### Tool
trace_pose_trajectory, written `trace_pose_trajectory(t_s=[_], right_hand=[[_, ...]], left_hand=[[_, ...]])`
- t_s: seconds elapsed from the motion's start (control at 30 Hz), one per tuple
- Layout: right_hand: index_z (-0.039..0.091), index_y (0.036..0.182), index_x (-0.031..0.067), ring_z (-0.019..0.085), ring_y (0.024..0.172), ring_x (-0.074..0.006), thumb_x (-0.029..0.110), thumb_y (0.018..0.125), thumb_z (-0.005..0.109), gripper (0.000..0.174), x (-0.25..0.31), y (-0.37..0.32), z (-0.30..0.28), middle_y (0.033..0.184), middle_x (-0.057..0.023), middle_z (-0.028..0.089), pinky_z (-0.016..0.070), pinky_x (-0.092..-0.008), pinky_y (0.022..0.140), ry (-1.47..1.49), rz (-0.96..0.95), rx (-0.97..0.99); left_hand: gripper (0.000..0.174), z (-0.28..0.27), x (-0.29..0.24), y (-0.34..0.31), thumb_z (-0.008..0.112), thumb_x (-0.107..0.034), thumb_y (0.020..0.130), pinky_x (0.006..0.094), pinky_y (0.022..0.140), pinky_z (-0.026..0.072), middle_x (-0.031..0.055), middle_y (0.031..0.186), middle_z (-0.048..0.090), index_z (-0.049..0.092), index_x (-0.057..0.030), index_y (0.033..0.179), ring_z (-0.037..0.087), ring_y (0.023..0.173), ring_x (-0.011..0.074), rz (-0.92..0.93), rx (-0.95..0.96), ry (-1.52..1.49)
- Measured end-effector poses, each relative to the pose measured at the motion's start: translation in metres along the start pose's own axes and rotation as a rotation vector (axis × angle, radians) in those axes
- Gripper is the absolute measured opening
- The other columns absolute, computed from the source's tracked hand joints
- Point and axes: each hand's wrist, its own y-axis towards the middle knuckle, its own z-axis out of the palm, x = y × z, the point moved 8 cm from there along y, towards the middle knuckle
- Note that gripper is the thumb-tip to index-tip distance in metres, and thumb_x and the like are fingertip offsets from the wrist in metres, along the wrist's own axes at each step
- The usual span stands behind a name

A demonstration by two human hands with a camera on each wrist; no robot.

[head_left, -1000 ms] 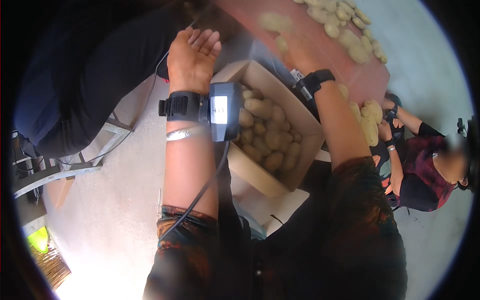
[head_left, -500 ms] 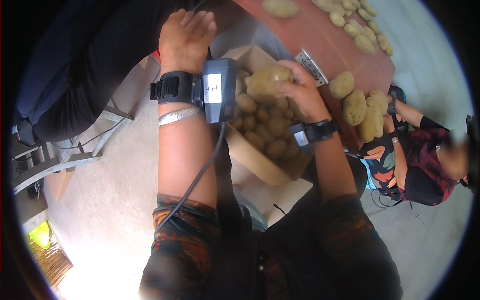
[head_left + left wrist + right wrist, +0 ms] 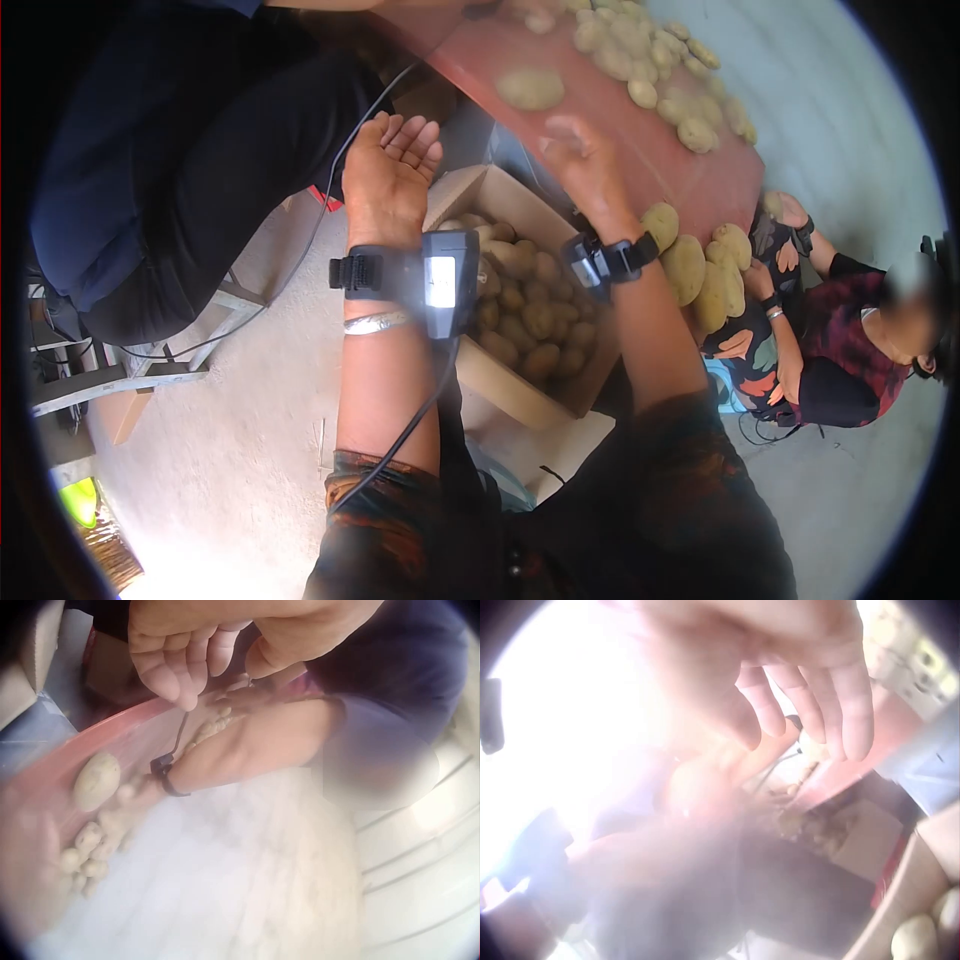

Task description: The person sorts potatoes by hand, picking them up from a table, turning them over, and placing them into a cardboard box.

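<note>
My left hand [image 3: 392, 180] is palm up with loosely bent fingers and holds nothing, left of the cardboard box [image 3: 515, 400]. My right hand [image 3: 590, 170], slightly blurred, is over the red table [image 3: 700, 170] with nothing in it; in the right wrist view the fingers of this hand [image 3: 802, 690] hang apart. A large potato [image 3: 530, 89] lies on the table just beyond the right hand. Many potatoes [image 3: 538, 320] fill the box. The left wrist view shows the left hand [image 3: 247, 637] above the table, with a large potato [image 3: 97, 780] below it.
Small potatoes [image 3: 642, 94] are heaped on the table's far side, and several larger ones [image 3: 684, 270] sit at its near right edge. A person [image 3: 850, 340] sits at the right, and another person's dark-clothed leg [image 3: 230, 190] is at the left. A cable [image 3: 300, 250] hangs there.
My right hand held a potato over the box half a second ago; it has let go and moved up over the table. The left hand has shifted slightly lower in the head view.
</note>
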Motion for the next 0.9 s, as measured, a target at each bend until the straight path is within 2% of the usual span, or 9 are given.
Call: trace_pose_trajectory(t_s=[0.03, 0.1, 0.3, 0.53, 0.6, 0.63, 0.67, 0.73, 0.9], right_hand=[[0.056, 0.105, 0.0007, 0.058, 0.092, -0.027, 0.013, 0.075, 0.062, 0.033, -0.007, 0.026, -0.001, 0.099, -0.0168, 0.06, 0.0453, -0.0352, 0.081, 0.005, -0.013, -0.001], [0.051, 0.113, 0.0015, 0.052, 0.104, -0.0312, 0.013, 0.073, 0.062, 0.043, 0.016, 0.064, 0.011, 0.114, -0.0184, 0.053, 0.0426, -0.0391, 0.087, -0.401, -0.411, 0.038], [0.045, 0.123, 0.0081, 0.047, 0.107, -0.0374, 0.011, 0.07, 0.062, 0.056, -0.005, 0.106, 0.051, 0.118, -0.0153, 0.049, 0.0393, -0.0426, 0.091, -0.808, -0.18, 0.301], [0.045, 0.119, 0.0074, 0.052, 0.099, -0.0341, 0.014, 0.071, 0.063, 0.052, -0.018, 0.116, 0.052, 0.112, -0.0146, 0.052, 0.0461, -0.0412, 0.08, -0.842, -0.466, 0.055], [0.043, 0.118, 0.0056, 0.057, 0.092, -0.0301, 0.014, 0.074, 0.061, 0.048, -0.017, 0.106, 0.015, 0.108, -0.0134, 0.053, 0.051, -0.038, 0.066, 0.033, 0.142, 0.13], [0.04, 0.122, 0.0052, 0.057, 0.097, -0.0256, 0.019, 0.08, 0.058, 0.047, -0.011, 0.093, 0.007, 0.113, -0.0123, 0.052, 0.0514, -0.0383, 0.066, 0.302, 0.21, 0.142], [0.04, 0.122, 0.0052, 0.057, 0.097, -0.0256, 0.019, 0.08, 0.058, 0.047, -0.011, 0.08, 0.002, 0.113, -0.0123, 0.052, 0.0514, -0.0383, 0.066, 0.294, 0.209, 0.138], [0.038, 0.12, 0.0047, 0.057, 0.088, -0.0275, 0.018, 0.083, 0.05, 0.041, -0.001, 0.046, -0.008, 0.107, -0.0128, 0.052, 0.0513, -0.0396, 0.057, 0.965, 0.133, 0.203], [0.037, 0.121, 0.0041, 0.057, 0.089, -0.0286, 0.022, 0.089, 0.042, 0.037, -0.008, -0.02, -0.026, 0.111, -0.0147, 0.05, 0.0505, -0.0402, 0.058, 1.068, 0.179, 0.228]], left_hand=[[0.037, 0.002, 0.004, 0.0, 0.045, -0.025, 0.089, 0.0353, 0.083, 0.044, 0.0162, 0.111, 0.05, 0.04, 0.0022, 0.113, 0.053, 0.099, 0.0267, -0.005, 0.021, 0.005], [0.038, 0.006, 0.006, -0.002, 0.044, -0.025, 0.089, 0.035, 0.082, 0.0441, 0.0165, 0.112, 0.05, 0.04, 0.0026, 0.114, 0.053, 0.099, 0.0264, -0.001, 0.027, 0.017], [0.033, 0.011, 0.015, 0.001, 0.048, -0.024, 0.088, 0.0339, 0.076, 0.0456, 0.0146, 0.103, 0.053, 0.042, 0.0011, 0.109, 0.055, 0.092, 0.0249, -0.028, 0.012, 0.024], [0.029, 0.013, 0.013, 0.002, 0.049, -0.024, 0.087, 0.0342, 0.075, 0.0458, 0.0139, 0.1, 0.054, 0.046, -0.0005, 0.104, 0.056, 0.09, 0.0246, -0.03, -0.004, 0.01], [0.029, 0.013, 0.013, 0.003, 0.049, -0.024, 0.087, 0.0345, 0.075, 0.0457, 0.0138, 0.1, 0.054, 0.046, -0.0005, 0.104, 0.056, 0.09, 0.0247, -0.038, 0.0, 0.013], [0.029, 0.014, 0.014, 0.004, 0.048, -0.024, 0.088, 0.0347, 0.075, 0.0456, 0.0137, 0.1, 0.054, 0.046, -0.0004, 0.104, 0.056, 0.09, 0.0249, -0.047, 0.0, 0.02], [0.029, 0.014, 0.014, 0.004, 0.048, -0.024, 0.088, 0.0347, 0.075, 0.0456, 0.0137, 0.1, 0.054, 0.046, -0.0004, 0.104, 0.056, 0.09, 0.0249, -0.052, 0.005, 0.014], [0.03, 0.017, 0.019, 0.002, 0.047, -0.025, 0.088, 0.0348, 0.076, 0.0451, 0.0138, 0.102, 0.054, 0.045, -0.0001, 0.106, 0.056, 0.091, 0.0252, -0.071, 0.045, 0.029], [0.039, 0.018, 0.019, 0.001, 0.047, -0.024, 0.087, 0.0349, 0.08, 0.0438, 0.0186, 0.107, 0.051, 0.042, 0.0062, 0.112, 0.055, 0.094, 0.0276, -0.05, 0.095, 0.047]])
